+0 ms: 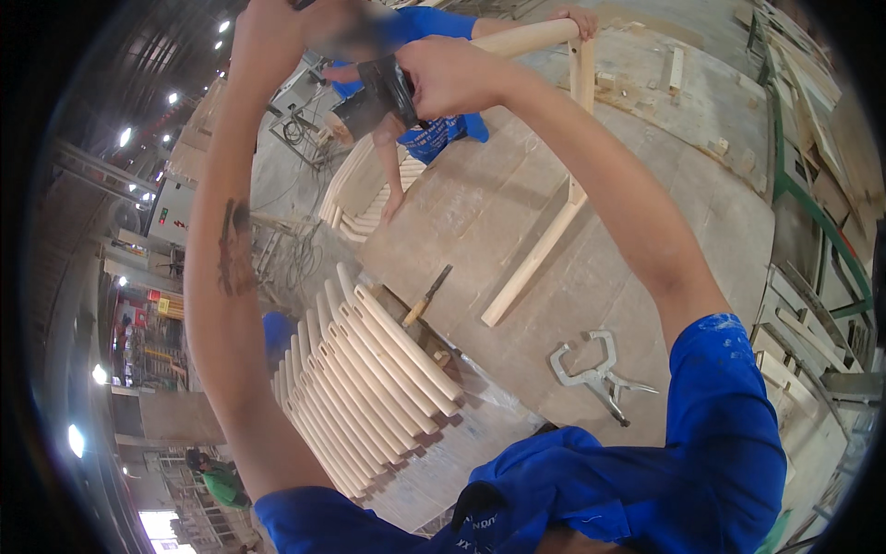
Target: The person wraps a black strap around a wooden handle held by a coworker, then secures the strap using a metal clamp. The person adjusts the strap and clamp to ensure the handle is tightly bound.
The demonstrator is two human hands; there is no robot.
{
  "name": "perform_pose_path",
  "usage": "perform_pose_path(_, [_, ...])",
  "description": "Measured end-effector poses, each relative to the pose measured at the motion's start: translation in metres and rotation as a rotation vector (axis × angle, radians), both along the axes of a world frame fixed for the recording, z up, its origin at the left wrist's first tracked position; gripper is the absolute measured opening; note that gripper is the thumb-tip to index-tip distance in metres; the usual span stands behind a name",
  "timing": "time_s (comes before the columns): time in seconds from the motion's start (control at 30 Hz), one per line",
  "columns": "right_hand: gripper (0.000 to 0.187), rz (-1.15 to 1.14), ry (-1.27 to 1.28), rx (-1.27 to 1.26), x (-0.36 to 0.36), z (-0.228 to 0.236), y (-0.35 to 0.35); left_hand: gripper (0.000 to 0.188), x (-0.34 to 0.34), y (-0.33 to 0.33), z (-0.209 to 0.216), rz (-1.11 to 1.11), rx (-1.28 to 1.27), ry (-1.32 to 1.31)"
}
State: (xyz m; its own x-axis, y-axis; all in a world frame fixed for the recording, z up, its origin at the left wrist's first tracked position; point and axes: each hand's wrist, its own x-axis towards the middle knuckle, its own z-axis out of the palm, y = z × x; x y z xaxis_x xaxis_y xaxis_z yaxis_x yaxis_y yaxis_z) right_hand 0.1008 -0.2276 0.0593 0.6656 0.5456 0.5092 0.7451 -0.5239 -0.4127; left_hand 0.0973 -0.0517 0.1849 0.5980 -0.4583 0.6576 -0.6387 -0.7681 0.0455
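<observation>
Both my arms are raised toward the top of the view. My right hand (452, 78) is closed on a black object (399, 90), perhaps a strap or band; its exact kind is unclear. My left hand (272, 37) reaches the upper edge, its fingers mostly cut off beside a small dark thing. Beyond them, a co-worker in blue rests one hand (392, 205) at the worktable's edge and the other (580, 20) on a pale wooden frame (531, 268). Below my arms, a metal locking clamp (598, 374) lies on the worktable (461, 208).
Curved wooden slats (369, 369) are stacked in a row at the table's left side. A chisel with a wooden handle (427, 297) lies by them. More slats (355, 189) stand near the co-worker. Boards and a green metal frame (812, 212) line the right. Another person in green (224, 485) is far left.
</observation>
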Motion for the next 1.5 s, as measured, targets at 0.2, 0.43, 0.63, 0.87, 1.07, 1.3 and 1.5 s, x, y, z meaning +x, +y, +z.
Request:
perform_pose_path(0.2, [0.053,0.008,-0.208,0.063,-0.002,-0.001,0.01,0.037,0.005,0.066,-0.038,0.064,-0.137,-0.18])
perform_pose_path(0.43, [0.05,-0.074,-0.074,-0.028,-0.005,0.001,0.017,0.035,0.009,0.077,-0.058,0.112,-0.202,-0.09])
perform_pose_path(0.63, [0.078,-0.093,-0.083,-0.01,-0.005,-0.003,0.015,0.037,0.013,0.066,-0.055,0.185,-0.178,0.016])
perform_pose_path(0.87, [0.115,-0.096,-0.238,0.012,-0.004,-0.006,0.018,0.047,0.02,0.088,-0.052,0.196,-0.173,0.075])
perform_pose_path(1.07, [0.113,-0.034,-0.24,0.03,-0.005,-0.005,0.012,0.04,0.036,0.046,-0.049,0.2,-0.142,0.105])
perform_pose_path(1.3, [0.081,0.012,-0.153,0.072,-0.013,0.007,0.02,0.036,0.055,0.014,-0.021,-0.119,0.215,0.238])
perform_pose_path(1.5, [0.071,-0.089,-0.14,0.012,0.005,-0.006,0.02,0.033,-0.001,-0.058,0.023,0.047,0.394,0.712])
